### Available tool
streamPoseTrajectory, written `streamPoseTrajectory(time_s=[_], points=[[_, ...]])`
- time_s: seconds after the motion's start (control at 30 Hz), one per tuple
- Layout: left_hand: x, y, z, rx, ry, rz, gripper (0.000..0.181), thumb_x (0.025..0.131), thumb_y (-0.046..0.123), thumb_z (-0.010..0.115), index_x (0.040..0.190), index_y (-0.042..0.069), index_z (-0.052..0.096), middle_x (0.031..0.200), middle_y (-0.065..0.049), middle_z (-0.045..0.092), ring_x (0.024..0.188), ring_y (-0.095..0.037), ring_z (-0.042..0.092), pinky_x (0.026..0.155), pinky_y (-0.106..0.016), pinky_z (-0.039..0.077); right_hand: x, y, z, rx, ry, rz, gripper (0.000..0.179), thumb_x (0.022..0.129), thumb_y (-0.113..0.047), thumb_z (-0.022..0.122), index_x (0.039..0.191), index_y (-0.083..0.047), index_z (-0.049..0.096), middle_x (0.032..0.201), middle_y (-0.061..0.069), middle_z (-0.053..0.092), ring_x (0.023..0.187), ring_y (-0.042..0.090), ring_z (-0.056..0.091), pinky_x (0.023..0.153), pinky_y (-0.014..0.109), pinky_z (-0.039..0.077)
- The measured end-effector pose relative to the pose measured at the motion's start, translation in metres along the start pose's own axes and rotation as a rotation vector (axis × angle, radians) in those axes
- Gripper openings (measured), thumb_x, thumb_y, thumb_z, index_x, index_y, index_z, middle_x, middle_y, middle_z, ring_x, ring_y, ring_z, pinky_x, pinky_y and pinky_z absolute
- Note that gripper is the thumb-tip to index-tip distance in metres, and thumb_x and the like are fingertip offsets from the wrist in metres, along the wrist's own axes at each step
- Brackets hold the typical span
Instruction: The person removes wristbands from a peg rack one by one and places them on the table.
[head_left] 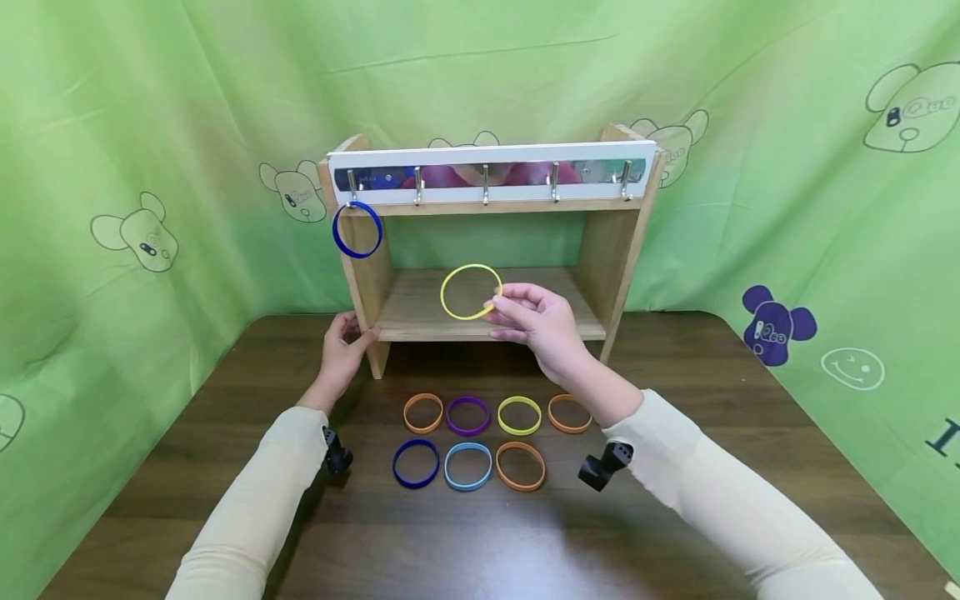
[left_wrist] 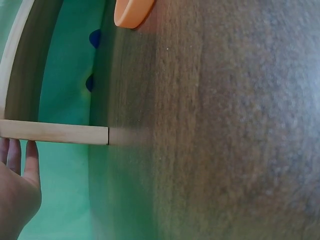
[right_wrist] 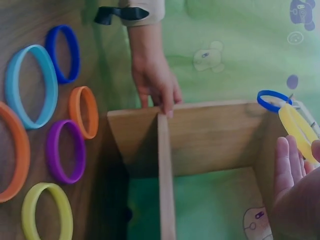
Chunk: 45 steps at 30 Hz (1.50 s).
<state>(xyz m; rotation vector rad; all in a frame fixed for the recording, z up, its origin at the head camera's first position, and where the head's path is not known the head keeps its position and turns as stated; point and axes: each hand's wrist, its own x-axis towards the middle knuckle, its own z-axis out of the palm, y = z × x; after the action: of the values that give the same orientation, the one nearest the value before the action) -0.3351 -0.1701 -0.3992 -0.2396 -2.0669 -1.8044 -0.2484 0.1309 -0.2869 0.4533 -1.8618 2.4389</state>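
My right hand pinches a thin yellow silicone wristband between thumb and fingers, holding it up in front of the wooden shelf's lower board. In the right wrist view the same band overlaps the hook rail. My left hand touches the left side panel of the shelf low down. Its thumb lies at the panel's front edge, and in the left wrist view its fingertips meet the outer face. A dark blue wristband hangs from the leftmost hook.
Several wristbands lie flat in two rows before the shelf, among them a purple one, a yellow one and a light blue one. A white rail with several metal hooks runs along the shelf top. Green cloth hangs behind.
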Motion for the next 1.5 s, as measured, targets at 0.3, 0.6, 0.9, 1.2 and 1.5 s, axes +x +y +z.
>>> streamPoseTrajectory(time_s=[0.3, 0.6, 0.9, 1.2, 1.5], points=[[0.002, 0.002, 0.001, -0.005, 0.006, 0.004, 0.040, 0.089, 0.001, 0.067, 0.124, -0.008, 0.051, 0.120, -0.023, 0.054, 0.109, -0.031, 0.046, 0.082, -0.025, 0.044, -0.020, 0.009, -0.027, -0.057, -0.024, 0.055, 0.012, 0.095, 0.000, 0.057, 0.108, 0.000, 0.057, 0.095, 0.010, 0.069, 0.082, 0.020, 0.070, 0.073, 0.037, 0.057], [0.005, 0.000, 0.002, -0.014, 0.000, 0.015, 0.039, 0.089, 0.001, 0.067, 0.124, -0.008, 0.050, 0.121, -0.024, 0.054, 0.110, -0.033, 0.045, 0.082, -0.024, 0.044, -0.040, 0.016, -0.056, -0.155, -0.056, 0.114, 0.017, 0.096, -0.003, 0.058, 0.110, 0.004, 0.054, 0.098, 0.008, 0.070, 0.088, 0.021, 0.069, 0.075, 0.037, 0.056], [0.005, -0.002, 0.004, -0.002, 0.000, -0.001, 0.039, 0.089, 0.003, 0.068, 0.123, -0.007, 0.051, 0.120, -0.022, 0.055, 0.107, -0.025, 0.047, 0.083, -0.027, 0.045, -0.057, 0.024, -0.082, -0.211, -0.071, 0.168, 0.018, 0.094, -0.004, 0.062, 0.108, 0.004, 0.055, 0.096, 0.009, 0.068, 0.085, 0.020, 0.069, 0.074, 0.038, 0.057], [0.000, -0.004, 0.001, 0.003, -0.003, -0.015, 0.039, 0.089, 0.003, 0.068, 0.123, -0.007, 0.051, 0.120, -0.022, 0.055, 0.106, -0.024, 0.047, 0.082, -0.024, 0.045, -0.077, 0.028, -0.104, -0.308, -0.104, 0.230, 0.027, 0.095, -0.009, 0.063, 0.114, 0.010, 0.055, 0.097, 0.009, 0.070, 0.088, 0.020, 0.069, 0.075, 0.037, 0.056], [-0.010, 0.024, 0.000, -0.002, -0.030, -0.011, 0.038, 0.090, -0.002, 0.065, 0.124, -0.011, 0.049, 0.119, -0.025, 0.055, 0.099, -0.014, 0.048, 0.078, -0.019, 0.044, -0.092, 0.037, -0.128, -0.297, -0.132, 0.289, 0.027, 0.095, -0.007, 0.062, 0.115, 0.010, 0.056, 0.096, 0.010, 0.071, 0.089, 0.023, 0.069, 0.076, 0.039, 0.056]])
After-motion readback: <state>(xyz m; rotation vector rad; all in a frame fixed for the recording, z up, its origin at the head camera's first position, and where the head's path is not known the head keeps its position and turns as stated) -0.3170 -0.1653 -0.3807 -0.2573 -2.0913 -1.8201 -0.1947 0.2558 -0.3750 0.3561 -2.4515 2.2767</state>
